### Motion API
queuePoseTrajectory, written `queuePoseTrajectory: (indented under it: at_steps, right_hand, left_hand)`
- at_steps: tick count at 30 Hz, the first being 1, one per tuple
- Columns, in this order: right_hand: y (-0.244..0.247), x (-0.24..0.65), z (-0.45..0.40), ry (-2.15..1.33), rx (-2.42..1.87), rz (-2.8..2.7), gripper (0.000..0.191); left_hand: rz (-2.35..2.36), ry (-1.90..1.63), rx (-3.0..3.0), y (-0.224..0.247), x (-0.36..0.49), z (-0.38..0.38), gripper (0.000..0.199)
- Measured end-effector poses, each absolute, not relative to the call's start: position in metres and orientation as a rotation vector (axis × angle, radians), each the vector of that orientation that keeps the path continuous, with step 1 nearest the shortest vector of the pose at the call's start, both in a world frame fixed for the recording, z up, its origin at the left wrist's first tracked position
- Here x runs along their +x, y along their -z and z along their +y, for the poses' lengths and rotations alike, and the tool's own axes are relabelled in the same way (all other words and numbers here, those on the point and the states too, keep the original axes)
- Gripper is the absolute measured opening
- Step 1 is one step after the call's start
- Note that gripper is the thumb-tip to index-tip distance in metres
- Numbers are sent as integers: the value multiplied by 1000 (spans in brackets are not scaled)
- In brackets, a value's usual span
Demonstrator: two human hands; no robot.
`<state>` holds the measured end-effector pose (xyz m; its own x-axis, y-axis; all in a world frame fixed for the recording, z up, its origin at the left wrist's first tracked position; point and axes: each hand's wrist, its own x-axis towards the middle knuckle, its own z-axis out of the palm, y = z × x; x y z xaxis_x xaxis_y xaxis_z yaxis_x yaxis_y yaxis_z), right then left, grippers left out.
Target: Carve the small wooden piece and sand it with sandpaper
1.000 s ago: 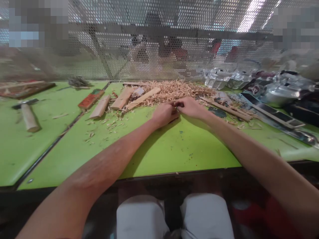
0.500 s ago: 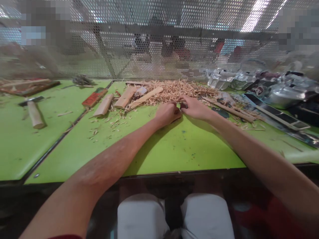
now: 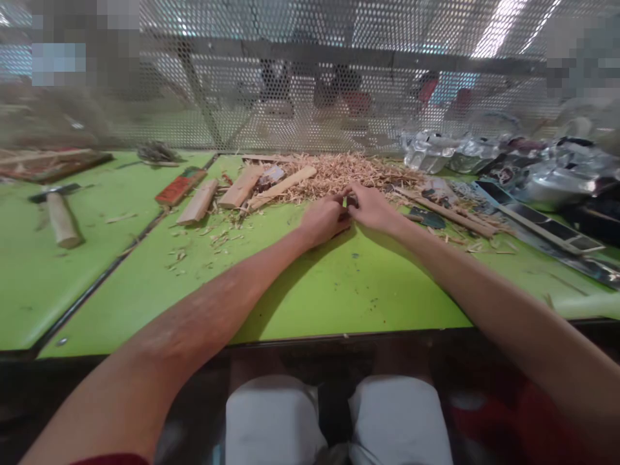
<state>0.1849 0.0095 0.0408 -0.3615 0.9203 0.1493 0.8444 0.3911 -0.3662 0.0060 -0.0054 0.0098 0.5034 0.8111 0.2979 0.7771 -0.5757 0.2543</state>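
Note:
My left hand (image 3: 325,219) rests low over the green tabletop (image 3: 320,290), its fingers curled inward. Facing it, my right hand (image 3: 369,205) bends its fingers toward the left fingertips, which they meet or nearly meet. Whatever lies between the fingers is too small and too covered to make out. Just behind both hands spreads a heap of thin wood shavings (image 3: 356,171). Flat wooden pieces (image 3: 242,187) lie left of the heap, with a long wooden strip (image 3: 285,187) beside them. A wooden stick (image 3: 450,215) lies to the right of my right hand.
A hammer (image 3: 62,216) lies at the left, and a red-orange block (image 3: 179,187) nearer the middle. Shiny metal kettle-like vessels (image 3: 429,152) crowd the back right, by a long dark-panelled strip (image 3: 537,216). A perforated metal screen (image 3: 300,84) borders the back, with blurred people behind.
Both hands stay together in the same place, with only a slight shift of the fingers. The view has turned a little; the things on the left appear slightly farther left.

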Motion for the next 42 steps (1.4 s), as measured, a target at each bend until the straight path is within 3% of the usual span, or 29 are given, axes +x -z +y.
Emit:
queuePoseTrajectory:
  at_steps: [5,13,21,27,33,42]
  right_hand:
    - [-39,184,11,-246,-1494,-2389,30]
    - [-35,179,3,-98,-1565,-2410,44]
    - [-30,182,8,-175,-1513,-2381,35]
    - [-37,174,4,-173,-1583,-2394,37]
    - [-40,174,-5,-148,-1616,-2402,59]
    - [-31,179,2,-292,-1457,-2370,53]
  left_hand:
    - [1416,-631,2617,-5,4,-1,30]
    - [1361,-655,2637,-3,1,0,28]
    - [1419,-686,2583,-1,1,3,29]
    - [1405,-685,2613,-1,2,2,29]
    - [1515,-665,2594,0,1,3,32]
    - [1492,-699,2633,6,-2,12,24]
